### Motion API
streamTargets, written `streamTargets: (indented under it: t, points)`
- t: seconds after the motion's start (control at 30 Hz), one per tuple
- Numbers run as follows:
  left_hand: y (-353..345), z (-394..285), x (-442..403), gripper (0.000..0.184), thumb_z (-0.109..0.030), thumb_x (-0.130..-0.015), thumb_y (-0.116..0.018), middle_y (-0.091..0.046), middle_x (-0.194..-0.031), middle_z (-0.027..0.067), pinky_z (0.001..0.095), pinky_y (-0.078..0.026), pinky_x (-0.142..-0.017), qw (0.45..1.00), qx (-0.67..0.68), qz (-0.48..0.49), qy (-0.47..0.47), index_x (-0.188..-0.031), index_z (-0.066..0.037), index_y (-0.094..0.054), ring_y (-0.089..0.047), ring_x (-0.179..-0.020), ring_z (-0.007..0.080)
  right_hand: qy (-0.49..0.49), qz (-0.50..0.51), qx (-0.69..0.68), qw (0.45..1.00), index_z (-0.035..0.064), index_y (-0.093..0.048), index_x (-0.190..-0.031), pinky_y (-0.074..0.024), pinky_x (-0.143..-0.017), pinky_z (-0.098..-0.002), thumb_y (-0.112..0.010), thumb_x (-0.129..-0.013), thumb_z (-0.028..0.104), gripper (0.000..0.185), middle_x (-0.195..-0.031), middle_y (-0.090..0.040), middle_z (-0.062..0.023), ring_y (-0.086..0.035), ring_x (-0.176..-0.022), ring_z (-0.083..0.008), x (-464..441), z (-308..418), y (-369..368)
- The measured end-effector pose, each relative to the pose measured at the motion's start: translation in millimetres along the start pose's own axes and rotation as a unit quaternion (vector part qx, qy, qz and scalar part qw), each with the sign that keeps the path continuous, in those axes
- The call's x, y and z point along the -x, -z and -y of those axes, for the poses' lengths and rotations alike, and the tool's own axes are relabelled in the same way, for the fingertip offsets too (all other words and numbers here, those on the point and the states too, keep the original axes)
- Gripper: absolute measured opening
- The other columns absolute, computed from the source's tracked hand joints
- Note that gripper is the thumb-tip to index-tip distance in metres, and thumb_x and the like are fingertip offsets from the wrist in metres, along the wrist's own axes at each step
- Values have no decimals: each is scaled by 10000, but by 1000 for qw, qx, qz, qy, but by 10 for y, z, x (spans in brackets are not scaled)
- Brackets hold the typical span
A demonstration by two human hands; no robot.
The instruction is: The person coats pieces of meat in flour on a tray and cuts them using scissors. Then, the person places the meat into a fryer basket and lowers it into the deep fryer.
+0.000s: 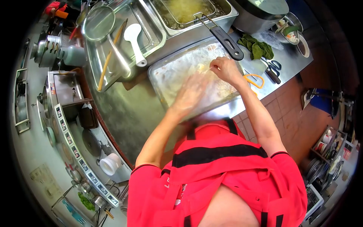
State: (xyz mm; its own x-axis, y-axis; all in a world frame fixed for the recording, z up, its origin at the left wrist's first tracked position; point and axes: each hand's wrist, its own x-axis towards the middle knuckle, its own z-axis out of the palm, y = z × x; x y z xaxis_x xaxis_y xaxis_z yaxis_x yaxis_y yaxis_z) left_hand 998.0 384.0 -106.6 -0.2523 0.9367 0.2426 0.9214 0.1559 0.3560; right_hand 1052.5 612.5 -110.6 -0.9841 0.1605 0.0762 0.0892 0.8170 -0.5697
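Observation:
A shallow metal tray [155, 77] dusted with white powder lies on the steel counter in front of me. My left hand [191, 92] is over its left part, blurred by motion, so its fingers are hard to make out. Over the upper right of the tray, my right hand [225, 70] has its fingers pinched together; what they hold, if anything, is too small to name. A small pale yellowish piece [200, 68] shows between the two hands. The black handle [227, 42] of a fryer basket reaches over the tray's top edge.
Behind the tray is a fryer [232, 13] with bubbling oil. At left, a steel pan [162, 38] holds a strainer [99, 22], a white spatula [133, 34] and long chopsticks [109, 56]. Right of the tray lie a green cloth [257, 47], scissors [275, 67] and a knife [273, 75].

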Motion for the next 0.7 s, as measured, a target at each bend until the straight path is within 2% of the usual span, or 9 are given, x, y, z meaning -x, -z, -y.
streamTargets:
  t: [0.13,0.23,0.33,0.37,0.47,0.5,0.6,0.63,0.7]
  points:
    - [-87,-154,59,496,-49,-881,-497,-418,-1470,246,551,-314,-1124,999,15,9,33,-1375,-5,-484,-391,-1374,429,-41,-33,-19,998,50,-690,-860,-507,-713,-401,-639,-818,124,100,-825,-671,-119,-639,-795,-312,-134,-9,-72]
    - [-90,-276,214,492,-35,-893,-456,-413,-1462,266,554,-309,-1125,997,2,27,68,-1380,30,-468,-380,-1376,432,-78,-29,-10,996,26,-680,-888,-502,-709,-400,-639,-815,91,106,-836,-668,-142,-637,-781,-321,-239,-127,-129]
    - [-51,-377,385,482,-3,-883,-437,-433,-1434,280,531,-311,-1132,991,34,56,121,-1359,63,-470,-395,-1355,446,-50,-81,-47,994,4,-679,-900,-500,-712,-405,-630,-812,49,111,-846,-668,-165,-643,-784,-323,-318,-334,-153]
    - [-72,-389,451,470,6,-880,-443,-442,-1422,280,515,-317,-1133,990,46,37,130,-1346,62,-478,-402,-1346,449,-9,-48,-42,998,19,-664,-1072,-511,-768,-405,-610,-822,32,256,-908,-685,-174,-661,-845,-326,-372,-503,-250]
    - [-67,-401,639,416,20,-876,-477,-490,-1364,267,463,-360,-1105,986,70,-2,148,-1289,52,-517,-449,-1291,444,-11,-70,-47,996,61,-576,-1274,-512,-832,-402,-600,-838,35,438,-1027,-691,-176,-663,-931,-327,-297,-428,-218]
    - [51,-422,666,384,15,-879,-499,-520,-1329,254,445,-392,-1076,986,68,-2,151,-1259,44,-541,-483,-1256,431,-28,-45,-7,999,95,-474,-1380,-505,-881,-399,-594,-851,36,546,-1097,-679,-155,-654,-997,-320,-228,-450,-225]
    - [440,-542,838,264,-17,-892,-561,-607,-1185,203,413,-473,-947,971,112,40,208,-1149,10,-613,-582,-1108,384,-55,-92,-43,993,85,-559,-1282,-506,-837,-381,-610,-858,45,429,-1088,-669,-122,-644,-953,-287,59,-207,59]
    - [527,-570,919,221,-30,-897,-582,-635,-1131,184,407,-497,-898,961,136,61,232,-1110,-2,-637,-614,-1052,366,-82,-79,-37,993,65,-634,-1146,-503,-757,-355,-658,-859,83,289,-976,-676,-95,-632,-835,-245,141,-177,166]
    - [595,-591,1115,159,-60,-910,-598,-656,-1038,158,395,-507,-829,935,206,48,285,-1050,-18,-661,-637,-965,344,-140,-20,-83,986,47,-661,-1043,-493,-706,-345,-690,-855,115,202,-886,-667,-94,-607,-755,-230,259,-151,239]
